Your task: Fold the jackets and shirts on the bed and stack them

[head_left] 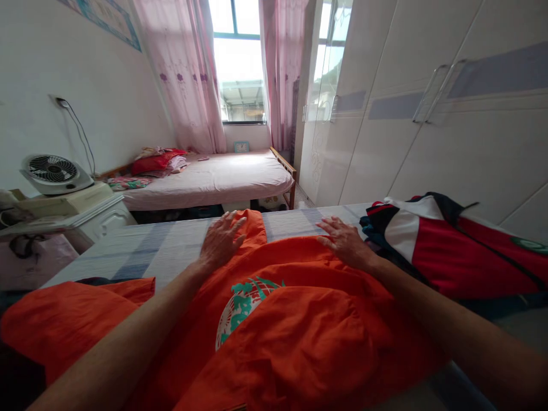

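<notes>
An orange jacket (295, 268) with a green and white globe print lies spread over the near bed, one part folded across the print. My left hand (220, 240) rests flat on its far left part, near the collar or a sleeve end, fingers stretched out. On the far right edge of the cloth lies my right hand (345, 240), fingers spread and holding nothing. One orange sleeve (77, 314) reaches out to the left, beyond my left forearm. Which garment part sits under each palm is hidden.
A pile of red, white and black clothes (449, 245) lies right of the jacket on the striped bedsheet (141, 245). A fan (55, 171) stands on a white cabinet (103, 222) at left. Beyond are another bed (231, 177), a curtained window and a white wardrobe (411, 142).
</notes>
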A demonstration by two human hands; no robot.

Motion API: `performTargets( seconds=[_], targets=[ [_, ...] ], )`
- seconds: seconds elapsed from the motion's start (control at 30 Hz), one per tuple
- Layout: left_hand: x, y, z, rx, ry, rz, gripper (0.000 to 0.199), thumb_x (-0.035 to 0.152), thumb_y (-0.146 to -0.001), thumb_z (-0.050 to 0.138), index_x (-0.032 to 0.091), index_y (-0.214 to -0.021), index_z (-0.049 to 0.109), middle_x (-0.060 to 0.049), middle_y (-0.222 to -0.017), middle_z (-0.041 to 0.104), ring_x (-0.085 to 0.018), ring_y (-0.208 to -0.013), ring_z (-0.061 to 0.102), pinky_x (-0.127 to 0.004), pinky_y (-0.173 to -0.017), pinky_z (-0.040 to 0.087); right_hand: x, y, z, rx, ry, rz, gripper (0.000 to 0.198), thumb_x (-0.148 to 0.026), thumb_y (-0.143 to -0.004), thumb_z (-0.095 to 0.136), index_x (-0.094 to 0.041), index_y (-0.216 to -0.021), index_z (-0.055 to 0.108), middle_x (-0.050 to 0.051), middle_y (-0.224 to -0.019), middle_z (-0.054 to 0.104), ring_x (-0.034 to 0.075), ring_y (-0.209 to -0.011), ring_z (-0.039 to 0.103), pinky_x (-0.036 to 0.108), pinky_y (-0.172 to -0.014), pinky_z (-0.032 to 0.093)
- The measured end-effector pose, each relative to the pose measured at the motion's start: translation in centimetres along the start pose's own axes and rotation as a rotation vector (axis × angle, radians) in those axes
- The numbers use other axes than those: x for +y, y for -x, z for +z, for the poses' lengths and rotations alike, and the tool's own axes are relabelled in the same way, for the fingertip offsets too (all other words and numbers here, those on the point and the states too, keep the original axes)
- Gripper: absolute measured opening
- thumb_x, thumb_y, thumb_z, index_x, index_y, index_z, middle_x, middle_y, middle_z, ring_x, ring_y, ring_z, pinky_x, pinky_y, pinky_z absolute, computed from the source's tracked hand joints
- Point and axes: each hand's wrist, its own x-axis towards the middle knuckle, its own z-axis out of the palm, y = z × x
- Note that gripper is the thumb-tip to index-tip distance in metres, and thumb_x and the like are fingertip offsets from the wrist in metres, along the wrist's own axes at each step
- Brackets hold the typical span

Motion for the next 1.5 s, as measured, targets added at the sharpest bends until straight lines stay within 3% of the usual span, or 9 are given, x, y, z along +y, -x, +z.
performTargets(
  seconds=[0.1, 0.3, 0.4, 0.5, 0.7, 0.87, 1.07, 1.37, 1.5],
  targets=[
    [-0.5, 0.3, 1.4, -0.137, 0.006, 0.088, 0.049, 0.043, -0.085, 0.046, 0.027, -0.130, 0.051, -0.004, -0.149, 0.036, -0.026, -0.139, 0.025, -0.046, -0.112, 0.018, 0.0, 1.0, 2.2, -0.156, 0.020, 0.045, 0.057, -0.049, -0.091, 0.028, -0.023, -0.140, 0.040, 0.007, -0.149, 0.033, 0.028, -0.138, 0.024, 0.051, -0.108, 0.022],
    [-3.2, -1.3, 0.8, -0.040, 0.090, -0.192, 0.054, 0.038, -0.082, 0.047, 0.011, -0.128, 0.048, -0.017, -0.146, 0.037, -0.028, -0.136, 0.031, -0.038, -0.106, 0.030, 3.4, -0.4, 3.1, -0.179, -0.057, 0.132, 0.053, -0.031, -0.089, 0.028, -0.018, -0.138, 0.042, 0.011, -0.146, 0.038, 0.025, -0.133, 0.035, 0.044, -0.105, 0.030],
    [-3.9, -1.8, -0.2, -0.047, 0.190, -0.385, 0.059, 0.047, -0.067, 0.063, 0.005, -0.109, 0.058, -0.025, -0.116, 0.061, -0.038, -0.112, 0.055, -0.043, -0.086, 0.046, 4.4, -1.7, 2.1, -0.156, -0.056, 0.163, 0.055, -0.020, -0.079, 0.040, -0.015, -0.134, 0.048, 0.013, -0.138, 0.048, 0.025, -0.125, 0.044, 0.038, -0.098, 0.037],
    [-3.8, -1.5, -1.0, -0.123, 0.378, -0.481, 0.047, 0.050, -0.056, 0.069, 0.010, -0.080, 0.064, -0.017, -0.080, 0.070, -0.034, -0.080, 0.066, -0.037, -0.062, 0.050, 4.3, -2.6, 1.3, -0.192, -0.063, 0.145, 0.047, -0.016, -0.068, 0.050, -0.017, -0.112, 0.065, 0.011, -0.118, 0.063, 0.023, -0.105, 0.058, 0.030, -0.084, 0.044],
    [-2.6, -0.3, -4.9, -0.132, 0.751, -0.457, 0.038, 0.042, -0.054, 0.068, 0.017, -0.082, 0.068, -0.006, -0.077, 0.072, -0.019, -0.070, 0.065, -0.026, -0.059, 0.049, 3.2, -1.6, -2.4, -0.072, -0.098, 0.082, 0.027, -0.015, -0.069, 0.048, -0.016, -0.087, 0.067, 0.009, -0.101, 0.065, 0.020, -0.093, 0.059, 0.027, -0.078, 0.043],
    [-2.8, 4.5, -8.9, -0.164, 1.014, -0.267, 0.032, 0.034, -0.054, 0.073, 0.018, -0.082, 0.072, -0.004, -0.080, 0.074, -0.020, -0.076, 0.065, -0.030, -0.075, 0.051, 3.8, 4.2, -4.3, 0.169, -0.189, -0.098, 0.018, -0.014, -0.069, 0.048, -0.019, -0.082, 0.060, 0.006, -0.093, 0.063, 0.019, -0.090, 0.057, 0.029, -0.080, 0.042],
    [-2.2, 12.2, -8.1, -0.455, 0.720, -0.102, 0.018, 0.032, -0.064, 0.063, 0.022, -0.072, 0.075, 0.000, -0.077, 0.074, -0.025, -0.079, 0.066, -0.029, -0.072, 0.053, 3.7, 10.3, -2.1, 0.048, -0.169, -0.208, 0.017, -0.012, -0.075, 0.046, -0.021, -0.082, 0.058, 0.005, -0.093, 0.063, 0.019, -0.091, 0.057, 0.032, -0.082, 0.042],
    [0.0, 14.8, -8.1, -0.271, 0.412, -0.048, 0.027, 0.026, -0.070, 0.045, 0.021, -0.076, 0.071, -0.001, -0.082, 0.074, -0.024, -0.080, 0.066, -0.030, -0.078, 0.050, 3.0, 9.4, -2.6, 0.081, -0.075, -0.144, 0.018, -0.020, -0.084, 0.046, -0.020, -0.078, 0.062, 0.006, -0.089, 0.065, 0.019, -0.084, 0.060, 0.030, -0.076, 0.042],
    [-0.3, 15.9, -7.6, -0.051, 0.281, 0.013, 0.029, 0.031, -0.076, 0.044, 0.024, -0.087, 0.069, -0.005, -0.102, 0.071, -0.027, -0.100, 0.062, -0.034, -0.089, 0.045, 2.6, 8.5, -2.9, 0.149, -0.020, -0.055, 0.021, -0.022, -0.087, 0.044, -0.019, -0.085, 0.064, 0.008, -0.092, 0.064, 0.020, -0.088, 0.059, 0.032, -0.079, 0.041]
  ],
)
